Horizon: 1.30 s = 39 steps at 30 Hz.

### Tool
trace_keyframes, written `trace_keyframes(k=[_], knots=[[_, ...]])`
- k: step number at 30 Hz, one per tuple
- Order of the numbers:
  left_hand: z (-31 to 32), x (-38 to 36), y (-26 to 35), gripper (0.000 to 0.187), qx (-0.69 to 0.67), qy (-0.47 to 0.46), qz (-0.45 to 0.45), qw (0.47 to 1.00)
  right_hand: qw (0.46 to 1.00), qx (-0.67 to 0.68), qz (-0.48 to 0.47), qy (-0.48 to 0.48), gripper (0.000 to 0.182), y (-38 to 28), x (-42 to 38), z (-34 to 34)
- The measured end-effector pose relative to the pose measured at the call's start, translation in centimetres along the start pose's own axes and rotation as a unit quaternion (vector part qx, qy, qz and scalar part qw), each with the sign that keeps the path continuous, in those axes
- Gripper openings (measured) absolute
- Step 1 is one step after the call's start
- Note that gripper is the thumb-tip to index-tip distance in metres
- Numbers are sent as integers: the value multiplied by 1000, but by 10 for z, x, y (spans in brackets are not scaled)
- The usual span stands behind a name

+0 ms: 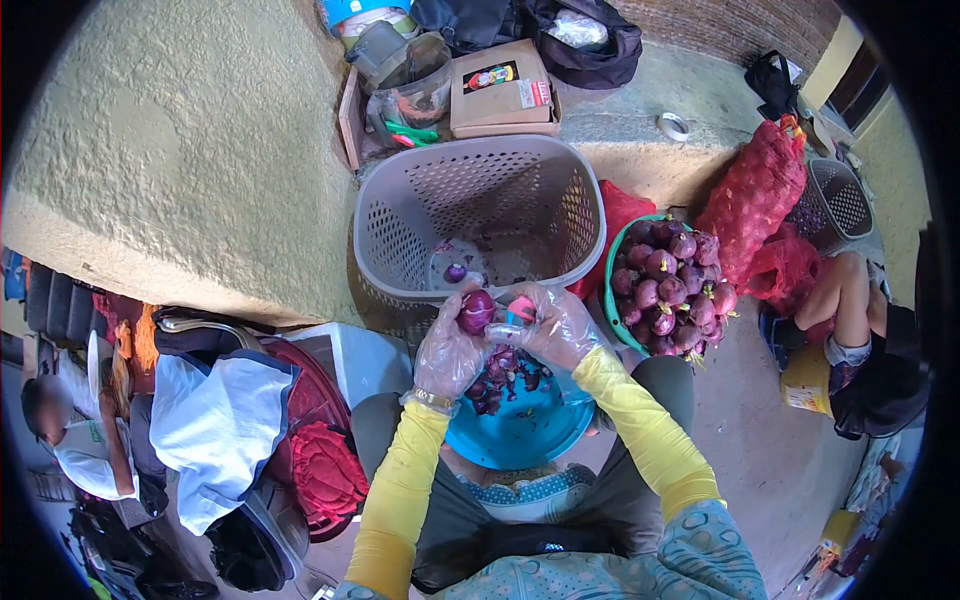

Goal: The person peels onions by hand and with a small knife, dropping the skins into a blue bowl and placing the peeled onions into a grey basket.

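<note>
My left hand [450,345], in a clear plastic glove, is closed round a red onion [476,312]. Close beside it, my gloved right hand [555,325] grips a small tool with a pink and blue handle [521,309]; its working end cannot be made out. Below both hands is a blue basin [520,432] with purple onion skins [497,385] in it. Just beyond the hands stands a grey perforated basket [480,290], with a peeled onion [455,272] and skin scraps inside. To the right, a green tub [608,290] is heaped with red onions [665,280].
A full red mesh sack [755,195] leans behind the tub. A cardboard box [500,88] and plastic containers [410,80] sit on the ledge ahead. A white box [365,360] and a red basin [310,390] stand at left. Other people sit at far left and right.
</note>
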<state>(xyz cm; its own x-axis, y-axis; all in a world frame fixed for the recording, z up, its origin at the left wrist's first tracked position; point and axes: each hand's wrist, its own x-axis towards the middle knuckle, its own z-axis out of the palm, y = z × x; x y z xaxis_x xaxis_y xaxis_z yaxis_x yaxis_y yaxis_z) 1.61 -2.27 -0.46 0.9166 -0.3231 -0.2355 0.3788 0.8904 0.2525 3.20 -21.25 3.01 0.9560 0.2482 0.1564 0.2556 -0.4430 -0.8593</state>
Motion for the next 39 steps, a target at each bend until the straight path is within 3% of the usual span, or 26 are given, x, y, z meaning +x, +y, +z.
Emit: trace_keyframes(k=[3,5,8,11,13,14,17,23,28,31,34,39], knots=[[-2,0,-1,36,-38,-45,-24,998,1000,-13,-7,-4,48,0,-2,1],[1,0,-2,38,-17,-6,-17,1000,1000,-13,-23,1,47,2,-2,2],[9,2,-4,41,15,22,11,1000,998,53,40,-10,44,1,-1,2],[17,1,-2,40,83,8,25,996,996,74,37,19,36,1,0,3],[4,2,-2,38,67,11,13,998,990,110,-62,67,29,7,2,8],[-2,3,-2,37,52,15,1,999,990,110,-62,67,29,9,3,9],[11,0,-2,33,82,50,9,995,991,77,-85,62,24,13,3,8],[2,2,-6,33,153,33,49,986,994,-13,-86,66,22,17,4,8],[-3,4,-6,33,177,32,55,982,998,25,26,-47,27,11,4,5],[-11,5,-1,34,174,29,58,983,992,50,47,-109,28,-2,3,0],[-1,5,-1,35,153,45,68,985,987,35,-4,-158,28,-1,3,-4],[9,3,5,37,92,83,69,990,979,121,21,-165,31,10,-1,-1]])
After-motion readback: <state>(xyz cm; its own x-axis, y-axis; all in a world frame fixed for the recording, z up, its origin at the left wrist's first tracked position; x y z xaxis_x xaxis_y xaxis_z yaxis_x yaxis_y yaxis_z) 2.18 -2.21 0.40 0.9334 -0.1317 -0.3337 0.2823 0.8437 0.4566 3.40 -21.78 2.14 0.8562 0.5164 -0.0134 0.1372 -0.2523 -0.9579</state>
